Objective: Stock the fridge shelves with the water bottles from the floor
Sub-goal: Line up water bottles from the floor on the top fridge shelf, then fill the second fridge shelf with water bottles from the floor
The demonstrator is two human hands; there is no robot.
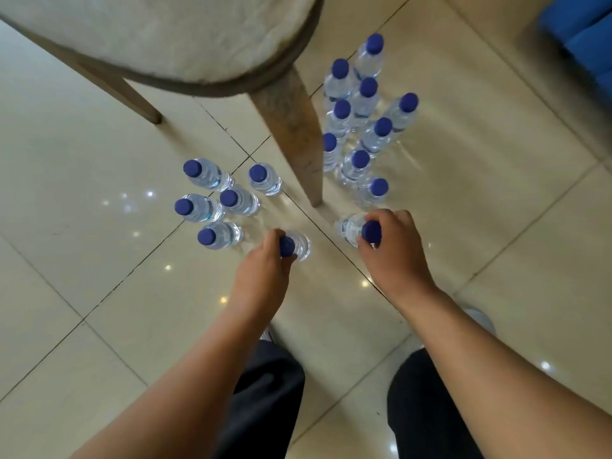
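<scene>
Left hand (265, 265) pinches the blue cap (286, 245) of one clear plastic water bottle (301, 249), right hand (392, 251) clamps the cap of a second bottle (347, 226) — both upright on the cream tiled floor (99, 266), beneath each grip. Best lifted straight up — neighbouring bottles (220, 235) crowd just beyond.

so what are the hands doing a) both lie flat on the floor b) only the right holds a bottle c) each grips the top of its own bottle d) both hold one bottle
c: the left hand grips the cap of the left bottle, the right hand that of the right bottle.
</scene>
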